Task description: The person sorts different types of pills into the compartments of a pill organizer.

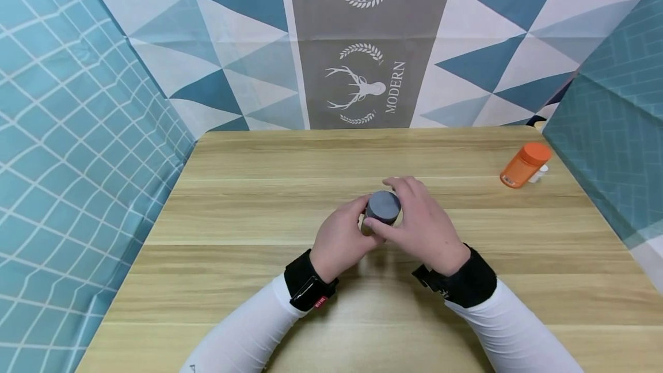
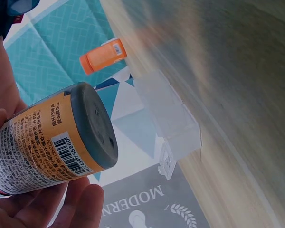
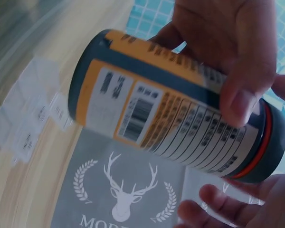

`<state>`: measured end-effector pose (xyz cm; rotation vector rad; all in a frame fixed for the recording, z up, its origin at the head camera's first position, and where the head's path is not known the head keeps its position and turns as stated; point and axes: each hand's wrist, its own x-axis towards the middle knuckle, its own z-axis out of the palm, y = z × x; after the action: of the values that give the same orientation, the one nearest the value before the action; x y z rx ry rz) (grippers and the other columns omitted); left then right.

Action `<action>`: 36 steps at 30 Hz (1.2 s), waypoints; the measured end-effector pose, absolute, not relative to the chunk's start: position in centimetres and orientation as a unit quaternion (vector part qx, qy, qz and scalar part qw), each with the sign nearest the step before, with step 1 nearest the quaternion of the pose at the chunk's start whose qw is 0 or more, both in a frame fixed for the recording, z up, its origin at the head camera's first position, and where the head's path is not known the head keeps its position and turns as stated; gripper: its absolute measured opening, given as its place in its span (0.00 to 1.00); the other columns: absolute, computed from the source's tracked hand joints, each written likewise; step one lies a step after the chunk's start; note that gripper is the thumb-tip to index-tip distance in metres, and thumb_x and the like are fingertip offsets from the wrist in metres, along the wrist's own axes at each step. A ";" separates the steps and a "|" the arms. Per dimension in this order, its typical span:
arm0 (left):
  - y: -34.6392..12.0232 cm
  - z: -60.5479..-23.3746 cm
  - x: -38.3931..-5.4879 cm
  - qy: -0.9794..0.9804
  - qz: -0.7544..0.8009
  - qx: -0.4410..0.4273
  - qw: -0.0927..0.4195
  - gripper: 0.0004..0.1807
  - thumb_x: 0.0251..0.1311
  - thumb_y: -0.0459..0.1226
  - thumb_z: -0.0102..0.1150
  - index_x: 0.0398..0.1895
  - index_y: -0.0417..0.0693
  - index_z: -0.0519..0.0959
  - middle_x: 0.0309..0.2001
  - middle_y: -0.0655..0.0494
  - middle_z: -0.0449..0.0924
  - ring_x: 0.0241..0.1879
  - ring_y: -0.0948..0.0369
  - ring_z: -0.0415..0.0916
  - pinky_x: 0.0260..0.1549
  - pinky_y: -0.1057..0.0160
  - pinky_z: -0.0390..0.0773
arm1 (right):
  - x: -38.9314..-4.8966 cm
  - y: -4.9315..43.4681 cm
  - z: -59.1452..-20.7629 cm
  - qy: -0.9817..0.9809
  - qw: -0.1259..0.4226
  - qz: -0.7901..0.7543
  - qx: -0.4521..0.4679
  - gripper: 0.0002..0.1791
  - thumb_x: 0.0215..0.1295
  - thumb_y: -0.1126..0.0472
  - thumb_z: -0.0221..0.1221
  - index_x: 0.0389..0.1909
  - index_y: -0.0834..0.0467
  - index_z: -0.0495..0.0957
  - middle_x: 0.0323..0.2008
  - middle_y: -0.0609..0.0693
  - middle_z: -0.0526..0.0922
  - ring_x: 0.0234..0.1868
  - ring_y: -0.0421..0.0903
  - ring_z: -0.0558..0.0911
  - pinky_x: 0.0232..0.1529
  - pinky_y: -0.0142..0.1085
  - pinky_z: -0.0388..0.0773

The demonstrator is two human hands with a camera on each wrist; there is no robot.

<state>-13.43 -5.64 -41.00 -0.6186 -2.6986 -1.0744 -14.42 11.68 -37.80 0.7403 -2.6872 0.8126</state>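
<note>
Both hands hold a dark grey bottle with an orange and white printed label upright over the wooden table. Its round grey cap faces up, with a red ring beneath it. The left hand grips the body, its thumb across the label. Around the cap curve the thumb and fingers of the right hand; the thumb lies at the near edge, while the index finger reaches past the far side. A translucent plastic box with small lifted lids stands on the table, hidden in the head view.
An orange bottle stands toward the table's back right corner, a small white item beside it. Patterned cloth hangs behind the wooden table, with teal curtains at the left and right.
</note>
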 end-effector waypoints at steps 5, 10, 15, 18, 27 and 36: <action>-5.7 -41.1 -13.5 -0.909 -0.353 -0.203 0.084 0.28 0.50 0.47 0.67 0.57 0.53 0.75 0.44 0.63 0.81 0.44 0.70 0.72 0.43 0.60 0.79 | -14.5 11.6 -37.9 -0.928 0.101 0.267 0.238 0.32 0.54 0.37 0.64 0.50 0.57 0.76 0.41 0.48 0.76 0.40 0.41 0.71 0.36 0.38 0.75; -5.8 -41.2 -13.5 -0.913 -0.343 -0.203 0.086 0.29 0.50 0.47 0.68 0.56 0.52 0.75 0.44 0.62 0.81 0.43 0.68 0.72 0.42 0.59 0.79 | -14.7 11.7 -37.7 -0.902 0.100 0.277 0.315 0.29 0.53 0.55 0.60 0.58 0.59 0.73 0.48 0.50 0.76 0.48 0.43 0.70 0.46 0.42 0.74; -5.8 -41.4 -13.6 -0.913 -0.344 -0.204 0.084 0.27 0.50 0.48 0.69 0.54 0.53 0.75 0.44 0.62 0.81 0.44 0.68 0.73 0.42 0.59 0.79 | -14.8 11.9 -37.8 -0.886 0.087 0.284 0.355 0.32 0.52 0.60 0.58 0.62 0.60 0.69 0.62 0.55 0.69 0.62 0.48 0.64 0.58 0.49 0.69; -5.8 -41.4 -13.6 -0.911 -0.349 -0.203 0.081 0.29 0.49 0.47 0.69 0.56 0.52 0.75 0.45 0.62 0.81 0.44 0.68 0.73 0.43 0.58 0.79 | -14.8 11.9 -37.9 -0.901 0.094 0.283 0.315 0.33 0.57 0.50 0.61 0.63 0.60 0.68 0.63 0.56 0.67 0.61 0.48 0.65 0.55 0.48 0.72; -5.8 -41.2 -13.5 -0.914 -0.346 -0.197 0.077 0.30 0.49 0.49 0.69 0.57 0.52 0.75 0.48 0.63 0.81 0.46 0.69 0.73 0.44 0.60 0.79 | -14.5 11.5 -38.0 -0.929 0.092 0.265 0.242 0.33 0.54 0.34 0.63 0.49 0.56 0.76 0.38 0.47 0.75 0.36 0.43 0.71 0.32 0.37 0.73; -5.9 -41.5 -13.4 -0.919 -0.312 -0.224 0.087 0.30 0.49 0.48 0.70 0.56 0.53 0.75 0.47 0.61 0.81 0.45 0.66 0.73 0.44 0.59 0.78 | -14.4 12.1 -37.6 -0.911 0.088 0.252 0.316 0.26 0.50 0.56 0.61 0.54 0.54 0.76 0.45 0.46 0.72 0.44 0.41 0.68 0.41 0.38 0.75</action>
<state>-13.42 -5.88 -41.49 -0.6666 -2.7378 -0.9287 -14.40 12.09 -37.56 0.9396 -2.7105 0.7494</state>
